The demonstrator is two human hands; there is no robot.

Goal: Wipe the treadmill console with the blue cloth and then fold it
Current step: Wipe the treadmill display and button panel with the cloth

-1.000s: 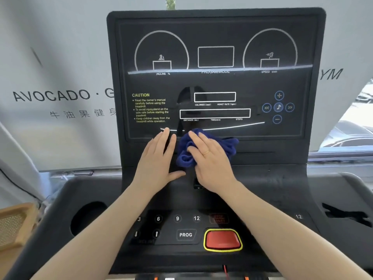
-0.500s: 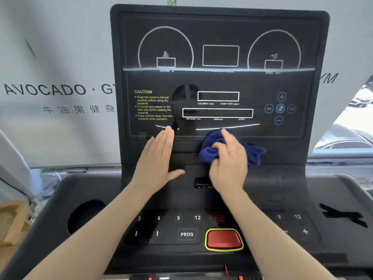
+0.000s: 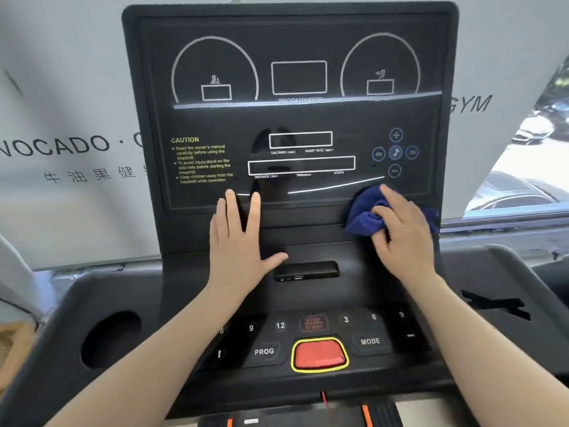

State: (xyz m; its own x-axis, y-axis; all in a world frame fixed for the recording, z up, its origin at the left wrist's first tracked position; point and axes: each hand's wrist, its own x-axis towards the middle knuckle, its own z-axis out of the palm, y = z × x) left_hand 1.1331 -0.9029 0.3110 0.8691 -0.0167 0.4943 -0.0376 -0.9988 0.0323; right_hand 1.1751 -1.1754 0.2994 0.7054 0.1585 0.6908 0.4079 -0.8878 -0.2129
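The black treadmill console [image 3: 308, 118] stands upright in front of me, with white dial outlines and yellow caution text. A bunched blue cloth [image 3: 361, 215] lies against the lower right edge of the display panel, just under the round media buttons. My right hand [image 3: 403, 238] grips the cloth and presses it to the panel, covering most of it. My left hand [image 3: 238, 241] rests flat on the lower left of the console, fingers straight and thumb spread, holding nothing.
Below my hands are a dark port slot [image 3: 306, 270], a row of number keys, PROG and MODE buttons, and a red stop button [image 3: 318, 354] ringed in yellow. A round cup holder [image 3: 110, 339] sits at the left. A white banner wall hangs behind.
My right hand has slid the blue cloth rightward along the bottom of the display, from the middle to the right edge. My left hand has stayed in place.
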